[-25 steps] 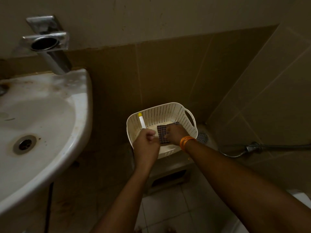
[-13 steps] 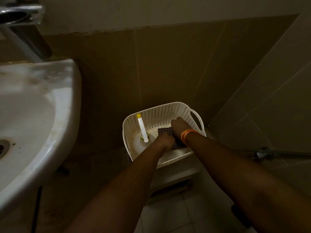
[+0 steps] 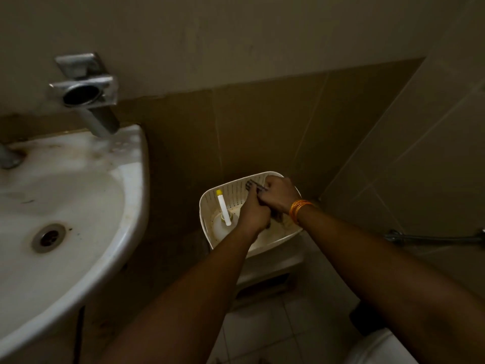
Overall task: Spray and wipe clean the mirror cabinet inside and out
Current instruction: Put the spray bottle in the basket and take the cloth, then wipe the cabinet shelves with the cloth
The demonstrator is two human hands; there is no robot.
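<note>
Fingers of both hands were curled around a dark checked cloth [image 3: 254, 185] over the white perforated basket [image 3: 210, 203]: the left hand [image 3: 254, 212] gripped its lower part, the right hand [image 3: 278, 193], just beside and touching it, held the upper end near the basket's far rim.

At the far left a stained white sink [image 3: 78, 206] hung below a metal holder [image 3: 83, 92]. Inside the basket, by its left wall, stood a white spray bottle [image 3: 223, 215] with a yellow tip. It sat on a low white stand [image 3: 270, 264]. An orange bangle [image 3: 298, 207] ringed the right wrist.

The mirror cabinet was not in view. This looked like the fetching step, so next the cloth and bottle would need lifting out.

Compared with 0.5 s ago, the hands had risen from the basket floor toward its far rim, bunching the cloth upward.
</note>
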